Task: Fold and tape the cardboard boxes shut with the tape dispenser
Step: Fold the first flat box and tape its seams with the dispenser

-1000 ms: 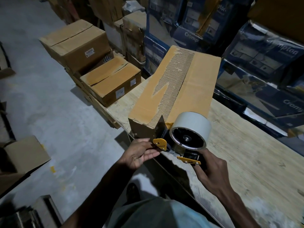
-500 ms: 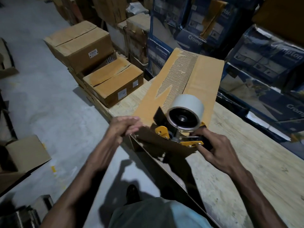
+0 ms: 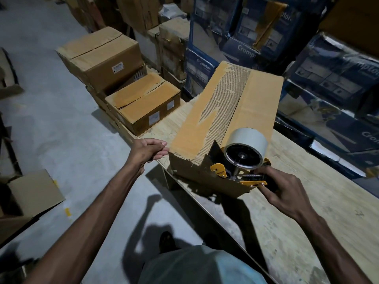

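Long cardboard box [image 3: 254, 111] lies lengthwise on the bench [image 3: 307, 201]. Right hand [image 3: 287, 193] grips the tape dispenser [image 3: 244, 156], set at the seam's near end, likely to start a strip; left hand [image 3: 147, 152], loosely curled and empty, sits just beside the near corner, probably to brace it

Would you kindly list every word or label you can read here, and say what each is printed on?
"Crompton": on the lower blue carton behind the table.
"Cromp", cut off: on the upper blue carton.
White labels on the brown boxes: too small to read.
Lettering on the yellow plate of the tape dispenser: blurred.
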`<state>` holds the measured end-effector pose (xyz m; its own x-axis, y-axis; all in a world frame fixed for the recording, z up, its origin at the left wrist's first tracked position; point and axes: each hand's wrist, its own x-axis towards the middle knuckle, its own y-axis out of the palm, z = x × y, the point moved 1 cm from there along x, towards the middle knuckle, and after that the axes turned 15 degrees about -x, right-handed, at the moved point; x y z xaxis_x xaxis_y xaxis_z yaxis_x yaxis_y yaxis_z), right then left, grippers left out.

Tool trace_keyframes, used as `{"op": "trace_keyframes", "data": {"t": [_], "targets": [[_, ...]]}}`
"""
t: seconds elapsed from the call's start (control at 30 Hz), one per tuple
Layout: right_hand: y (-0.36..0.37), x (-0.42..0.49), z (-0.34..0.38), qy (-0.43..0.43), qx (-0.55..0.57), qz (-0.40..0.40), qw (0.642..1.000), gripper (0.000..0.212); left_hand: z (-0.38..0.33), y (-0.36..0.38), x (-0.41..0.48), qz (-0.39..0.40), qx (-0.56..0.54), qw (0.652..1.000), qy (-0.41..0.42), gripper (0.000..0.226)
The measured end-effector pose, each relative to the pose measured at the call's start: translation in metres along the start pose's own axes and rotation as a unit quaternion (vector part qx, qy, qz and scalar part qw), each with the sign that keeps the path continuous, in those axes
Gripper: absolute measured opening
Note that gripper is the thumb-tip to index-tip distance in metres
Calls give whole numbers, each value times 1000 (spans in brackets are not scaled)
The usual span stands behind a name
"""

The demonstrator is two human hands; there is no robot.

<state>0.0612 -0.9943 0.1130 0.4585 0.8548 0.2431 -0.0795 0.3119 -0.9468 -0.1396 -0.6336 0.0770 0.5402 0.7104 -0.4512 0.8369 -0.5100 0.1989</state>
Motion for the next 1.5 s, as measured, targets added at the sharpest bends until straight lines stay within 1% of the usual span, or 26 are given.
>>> {"op": "trace_keyframes", "data": {"t": [0.17,0.33,0.47,0.63,0.83,1.0,1.1,1.23,1.33,1.4,1.43,1.47,1.5], "targets": [[1,6,1,-12,-8,-12,1000,52,4,-1,1,-19,25,999,44,13],[7,8,-1,-16,-21,-5,1000,54,13,-4,6,-30,25,998,56,15],[9,6,-3,-19,-26,-5,999,40,18,-5,9,-24,28,998,53,18],[13,4,-3,-13,-39,2,999,52,22,-2,12,-23,28,999,39,17],[17,1,-5,-22,-52,15,998,55,25,-1,15,-31,28,999,13,12],[21,0,-6,-21,-55,24,998,56,39,-3,19,-29,-66,994,-79,23],[20,1,-6,-31,-66,22,997,58,44,-1,20,-41,-84,990,-110,23],[21,1,-6,-42,-77,19,996,59,52,-3,22,-54,-101,985,-130,40],[21,1,-7,-44,-80,19,996,60,58,-3,15,-73,-76,986,-132,48],[22,0,-8,-48,-78,18,996,59,66,0,8,-86,-78,987,-112,50],[22,0,-9,-48,-78,19,996,58,70,0,6,-110,-62,989,-71,48],[22,0,-9,-47,-79,21,996,57,73,0,4,-125,-33,992,-13,49],[23,0,-10,-46,-79,22,996,57,75,1,-1,-114,2,992,49,54]]}}
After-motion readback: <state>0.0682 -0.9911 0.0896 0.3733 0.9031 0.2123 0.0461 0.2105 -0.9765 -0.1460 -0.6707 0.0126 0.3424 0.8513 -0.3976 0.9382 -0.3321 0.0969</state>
